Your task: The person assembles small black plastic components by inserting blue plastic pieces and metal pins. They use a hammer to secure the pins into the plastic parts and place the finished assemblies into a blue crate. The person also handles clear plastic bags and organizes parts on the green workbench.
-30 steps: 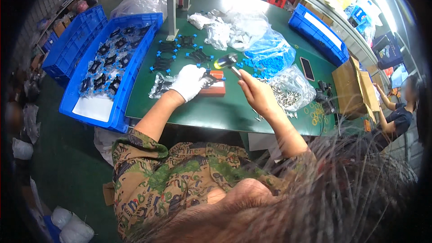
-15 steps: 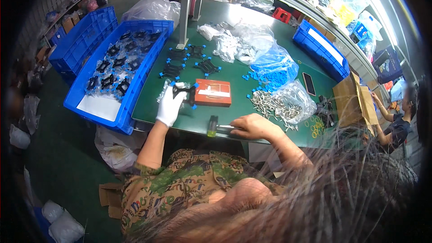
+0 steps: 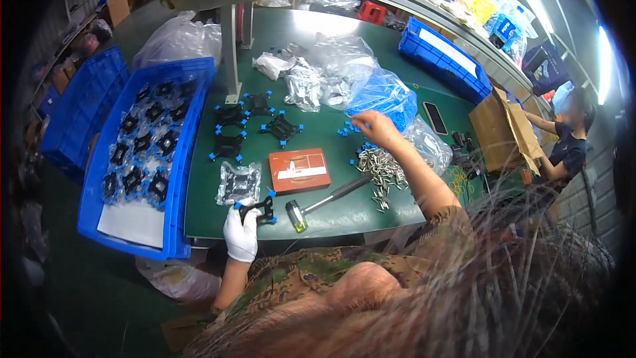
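Currently the left hand (image 3: 240, 235), in a white glove, is closed around a black cross-shaped bracket (image 3: 260, 209) with blue tips, holding it at the near edge of the green counter (image 3: 331, 209). Right hand (image 3: 371, 126), bare, is stretched out over the far middle of the counter, fingers curled down onto a scatter of small blue clips (image 3: 346, 130) beside a blue plastic bag (image 3: 384, 96); whether it has one pinched cannot be told. Hands are well apart. A mallet (image 3: 324, 199) with a yellow-green head lies on the counter between the two arms, head toward the bracket, touched by neither hand. Just beyond it sits a flat red-brown box (image 3: 299, 170), and to the box's left a small clear bag of dark parts (image 3: 237, 183). A loose pile of short metal pins (image 3: 381, 172) lies under the right forearm. More black brackets (image 3: 255, 122) lie farther back near a metal post (image 3: 230, 53). A blue tray (image 3: 179, 159) on the left holds rows of the same brackets. A phone (image 3: 435, 118) lies past the blue bag. Another person (image 3: 566, 146) stands at right by a cardboard box (image 3: 500, 132).
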`<state>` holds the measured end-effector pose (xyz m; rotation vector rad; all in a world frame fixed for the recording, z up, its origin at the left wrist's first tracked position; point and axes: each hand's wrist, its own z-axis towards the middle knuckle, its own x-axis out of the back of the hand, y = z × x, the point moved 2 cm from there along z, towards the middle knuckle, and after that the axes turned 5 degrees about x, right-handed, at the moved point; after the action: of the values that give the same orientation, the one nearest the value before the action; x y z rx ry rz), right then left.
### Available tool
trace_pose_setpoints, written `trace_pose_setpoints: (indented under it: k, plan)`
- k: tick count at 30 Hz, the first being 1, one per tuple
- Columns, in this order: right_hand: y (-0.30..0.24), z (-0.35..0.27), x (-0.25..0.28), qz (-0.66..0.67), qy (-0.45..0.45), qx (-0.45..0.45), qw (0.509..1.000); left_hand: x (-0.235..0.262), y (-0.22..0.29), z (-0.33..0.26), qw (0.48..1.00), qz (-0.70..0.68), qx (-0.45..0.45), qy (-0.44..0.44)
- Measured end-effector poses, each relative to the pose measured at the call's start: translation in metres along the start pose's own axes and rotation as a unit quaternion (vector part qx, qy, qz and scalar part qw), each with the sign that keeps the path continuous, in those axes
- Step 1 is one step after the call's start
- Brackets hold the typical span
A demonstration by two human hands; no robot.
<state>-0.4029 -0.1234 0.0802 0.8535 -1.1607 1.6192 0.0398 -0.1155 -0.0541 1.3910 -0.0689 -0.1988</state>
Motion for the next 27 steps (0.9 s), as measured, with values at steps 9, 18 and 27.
trace_pose_setpoints:
  k: [9, 18, 27]
  plan:
    - [0.119, 0.115, -0.026, -0.251, 0.077, -0.054, 0.963, -0.001, 0.017, -0.003, 0.995, 0.068, 0.032, -0.059]
    - [0.139, 0.127, -0.028, -0.381, 0.052, -0.072, 0.92, 0.005, 0.024, -0.001, 0.981, 0.179, -0.02, -0.072]
    - [-0.011, 0.048, 0.0, 0.486, -0.008, -0.172, 0.857, 0.018, 0.003, 0.009, 0.978, -0.017, 0.067, -0.196]
